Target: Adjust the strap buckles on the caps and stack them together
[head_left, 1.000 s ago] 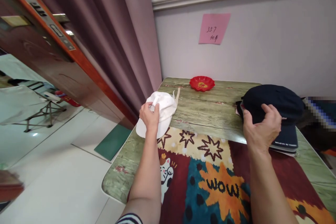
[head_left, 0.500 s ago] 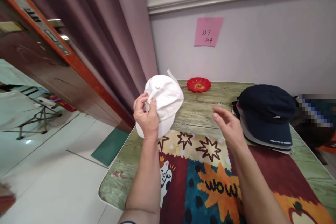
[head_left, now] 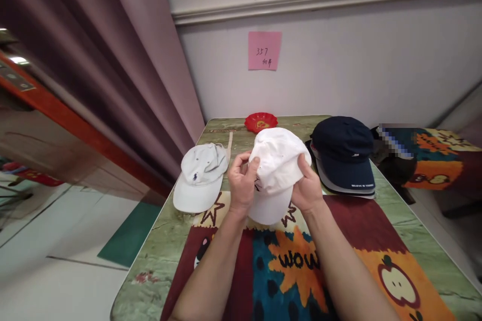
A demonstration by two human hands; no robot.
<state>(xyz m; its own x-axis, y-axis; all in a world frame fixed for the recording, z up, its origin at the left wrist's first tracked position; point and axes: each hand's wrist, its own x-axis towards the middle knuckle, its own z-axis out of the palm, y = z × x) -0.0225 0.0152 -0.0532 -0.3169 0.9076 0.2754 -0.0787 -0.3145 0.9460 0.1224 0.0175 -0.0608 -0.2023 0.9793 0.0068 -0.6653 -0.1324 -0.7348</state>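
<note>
The green wood-patterned counter (head_left: 404, 220) has its far edge along the wall (head_left: 331, 60). A patchwork mat (head_left: 233, 261) printed "WOW" covers its near middle. By the right edge, toward the far-right corner, sits a stack of caps, a navy cap (head_left: 343, 140) on top and a grey brim under it. The white cap (head_left: 278, 158) is between the 2 hands, held over the mat's far edge, its brim pointing toward the near edge. The left hand (head_left: 243, 180) pinches its left side, thumb in front and fingers behind; the right hand (head_left: 309, 185) grips its right side, thumb up along the crown. Near the left edge, left of both hands, lies 1 pale grey cap (head_left: 203, 165) with a small dark logo. Smaller still, 1 red scalloped dish (head_left: 260, 122) rests by the far edge, beyond the white cap.
</note>
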